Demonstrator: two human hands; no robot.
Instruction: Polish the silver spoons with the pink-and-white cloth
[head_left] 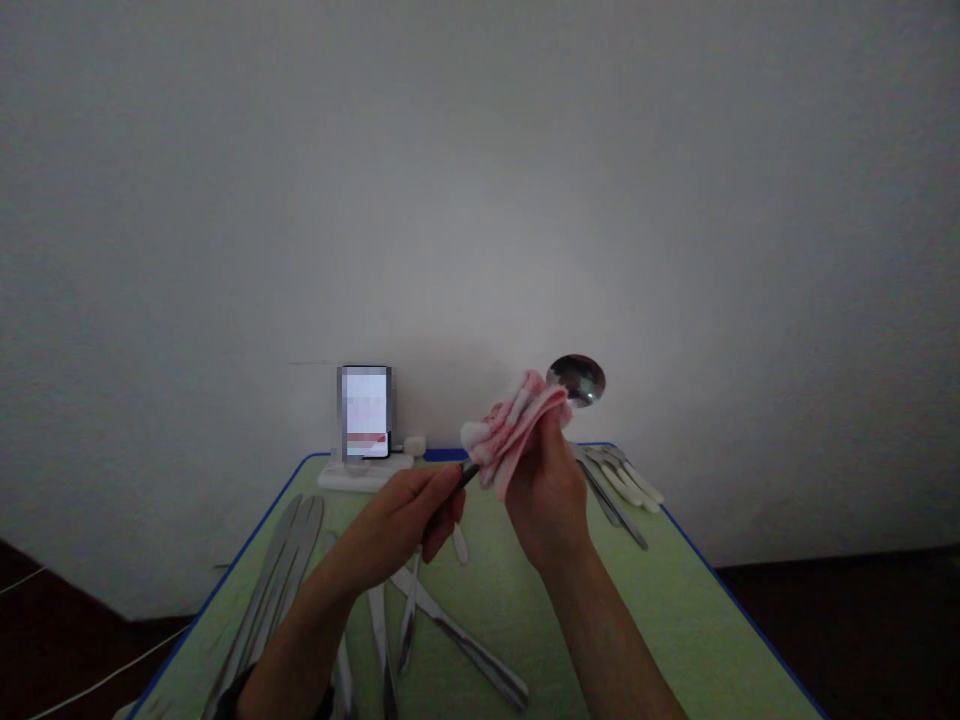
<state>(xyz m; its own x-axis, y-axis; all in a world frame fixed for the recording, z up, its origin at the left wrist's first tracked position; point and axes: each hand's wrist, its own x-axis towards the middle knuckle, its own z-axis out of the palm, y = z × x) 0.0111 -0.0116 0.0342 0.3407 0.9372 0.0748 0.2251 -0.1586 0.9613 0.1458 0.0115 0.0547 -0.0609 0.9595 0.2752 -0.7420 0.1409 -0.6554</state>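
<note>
Two-handed hold on a single spoon, kept clear above the green table and in front of the pale wall. Long axis tilted, running from lower left up to upper right: handle end low at the left hand, bowl high and bare just past the right hand. Left hand closed, thumb and fingers pinching the dark tip of the handle, knuckles toward the camera. Right hand also closed, bunching a pink and white cloth around the shaft directly below the bowl, fingertips hidden in the folds. Bowl touching the upper edge of the cloth, facing roughly toward the camera, shiny, catching light. Of the two hands, right nearer to the bowl, left nearer to the handle end; cloth between them, covering most of the shaft. Lower down, flat on the table: several knives side by side at the left edge, more loose cutlery crossed beneath the left wrist, another small heap of cutlery near the far right corner, beside the right hand in the view yet seemingly well below it. At the far edge, against the wall, a phone upright on a white stand, screen blurred, well apart from both hands.
</note>
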